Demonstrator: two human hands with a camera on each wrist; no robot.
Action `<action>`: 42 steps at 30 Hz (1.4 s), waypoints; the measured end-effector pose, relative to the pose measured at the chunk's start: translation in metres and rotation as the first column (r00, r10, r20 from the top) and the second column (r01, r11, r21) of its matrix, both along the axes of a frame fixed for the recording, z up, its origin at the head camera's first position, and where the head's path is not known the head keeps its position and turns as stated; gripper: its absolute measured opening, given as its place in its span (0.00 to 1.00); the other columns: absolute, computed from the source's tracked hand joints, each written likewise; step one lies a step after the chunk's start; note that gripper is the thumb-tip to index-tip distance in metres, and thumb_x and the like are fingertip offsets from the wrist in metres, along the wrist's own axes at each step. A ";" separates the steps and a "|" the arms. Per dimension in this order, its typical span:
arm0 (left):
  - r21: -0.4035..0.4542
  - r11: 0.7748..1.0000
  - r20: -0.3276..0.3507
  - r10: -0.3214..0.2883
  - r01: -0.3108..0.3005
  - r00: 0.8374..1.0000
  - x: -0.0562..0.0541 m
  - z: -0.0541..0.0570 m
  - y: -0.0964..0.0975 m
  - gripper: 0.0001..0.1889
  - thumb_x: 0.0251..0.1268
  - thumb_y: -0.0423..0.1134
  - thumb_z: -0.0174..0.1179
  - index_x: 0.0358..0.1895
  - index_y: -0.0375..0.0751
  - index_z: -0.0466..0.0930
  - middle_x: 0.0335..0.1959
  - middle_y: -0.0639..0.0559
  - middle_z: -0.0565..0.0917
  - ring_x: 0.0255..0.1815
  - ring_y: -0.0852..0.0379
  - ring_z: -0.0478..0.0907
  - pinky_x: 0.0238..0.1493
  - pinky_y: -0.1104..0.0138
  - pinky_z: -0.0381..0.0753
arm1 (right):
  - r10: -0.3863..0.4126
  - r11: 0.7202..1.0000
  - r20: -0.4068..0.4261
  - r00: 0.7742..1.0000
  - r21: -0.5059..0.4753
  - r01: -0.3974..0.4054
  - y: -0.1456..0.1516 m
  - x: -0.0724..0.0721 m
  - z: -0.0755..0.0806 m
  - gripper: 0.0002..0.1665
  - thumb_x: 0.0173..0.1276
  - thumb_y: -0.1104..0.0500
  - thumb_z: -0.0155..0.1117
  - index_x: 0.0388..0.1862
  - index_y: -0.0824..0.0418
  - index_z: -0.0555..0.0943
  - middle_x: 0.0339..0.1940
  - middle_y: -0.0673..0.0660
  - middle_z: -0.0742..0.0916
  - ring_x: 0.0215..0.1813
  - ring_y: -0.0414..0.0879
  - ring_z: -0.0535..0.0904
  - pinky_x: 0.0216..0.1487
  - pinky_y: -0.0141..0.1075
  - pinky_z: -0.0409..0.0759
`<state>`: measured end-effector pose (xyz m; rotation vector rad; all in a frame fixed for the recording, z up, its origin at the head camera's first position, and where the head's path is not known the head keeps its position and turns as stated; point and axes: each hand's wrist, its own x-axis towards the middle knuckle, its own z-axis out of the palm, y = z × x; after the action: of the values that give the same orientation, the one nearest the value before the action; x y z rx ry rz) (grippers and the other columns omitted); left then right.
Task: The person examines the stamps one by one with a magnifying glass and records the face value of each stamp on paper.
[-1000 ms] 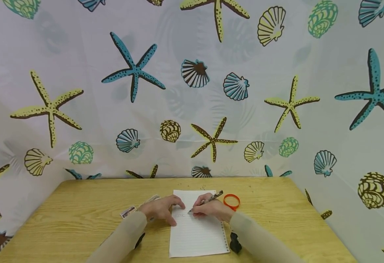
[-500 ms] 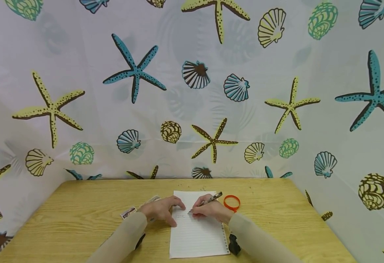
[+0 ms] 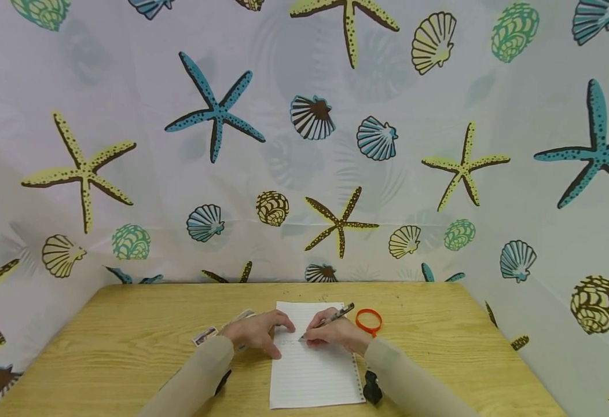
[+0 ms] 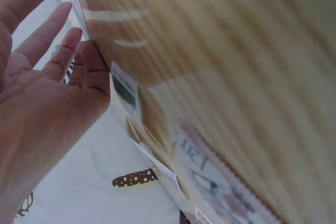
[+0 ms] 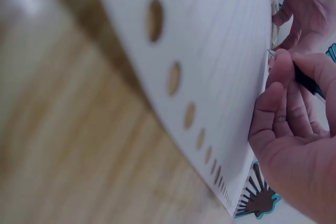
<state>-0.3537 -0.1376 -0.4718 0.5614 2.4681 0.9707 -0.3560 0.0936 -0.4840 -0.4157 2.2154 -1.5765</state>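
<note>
A lined, hole-punched sheet of paper (image 3: 315,379) lies on the wooden table, faint handwriting in its upper left part. My right hand (image 3: 336,334) pinches a dark pen (image 3: 342,311) between thumb and fingers, its tip down at the written line. The same pen (image 5: 307,81) shows partly in the right wrist view. My left hand (image 3: 255,333) rests with spread fingers over the sheet's left edge. In the left wrist view that hand's (image 4: 50,85) fingers are loosely extended. Close by it lie a stamp (image 4: 220,177) marked 150 and a smaller green-and-white stamp (image 4: 126,90).
A red ring with a short stem (image 3: 369,319) lies right of the sheet, partly behind my right wrist. Another stamp-like card (image 3: 205,336) is by my left wrist. A black object (image 3: 372,387) sits beside the right sleeve. Behind the table (image 3: 455,347) hangs a shell-patterned curtain (image 3: 263,249).
The head view has shifted very slightly. The pen tip has moved a tiny way on the sheet; both hands otherwise keep their places.
</note>
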 end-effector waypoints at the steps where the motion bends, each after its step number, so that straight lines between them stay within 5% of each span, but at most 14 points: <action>1: -0.003 1.000 -0.001 0.001 -0.001 1.000 0.000 0.000 0.000 0.27 0.46 0.29 0.75 0.52 0.52 0.80 0.75 0.44 0.62 0.79 0.39 0.49 0.74 0.41 0.51 | -0.002 1.000 0.004 1.000 0.003 0.002 0.000 0.000 0.000 0.06 0.61 0.64 0.71 0.31 0.65 0.82 0.27 0.57 0.89 0.27 0.41 0.84 0.33 0.33 0.84; 21: -0.025 0.999 -0.031 -0.029 0.028 0.999 0.000 0.000 -0.001 0.27 0.46 0.30 0.75 0.53 0.50 0.80 0.72 0.45 0.65 0.75 0.41 0.57 0.73 0.43 0.57 | -0.022 0.999 -0.027 0.999 0.043 0.023 0.000 0.001 -0.001 0.06 0.61 0.62 0.72 0.30 0.64 0.82 0.26 0.56 0.89 0.26 0.40 0.82 0.30 0.31 0.81; 30: -0.021 1.000 -0.004 0.001 -0.001 1.000 0.001 0.001 -0.001 0.27 0.47 0.30 0.75 0.52 0.52 0.80 0.75 0.44 0.62 0.80 0.40 0.47 0.76 0.42 0.49 | -0.042 0.998 -0.039 0.998 0.047 0.044 0.000 0.000 -0.001 0.07 0.62 0.62 0.71 0.32 0.65 0.82 0.27 0.55 0.89 0.27 0.40 0.81 0.31 0.30 0.80; 42: -0.032 0.999 -0.005 -0.002 0.002 1.000 0.002 0.002 0.001 0.27 0.47 0.30 0.75 0.52 0.54 0.80 0.74 0.45 0.62 0.76 0.42 0.55 0.73 0.43 0.56 | -0.046 0.998 -0.025 0.999 0.043 0.047 0.004 0.000 -0.001 0.06 0.62 0.63 0.70 0.31 0.64 0.81 0.25 0.54 0.88 0.26 0.40 0.80 0.29 0.29 0.77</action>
<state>-0.3517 -0.1366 -0.4699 0.5560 2.4825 0.9279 -0.3561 0.0978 -0.4850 -0.3745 2.2887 -1.5511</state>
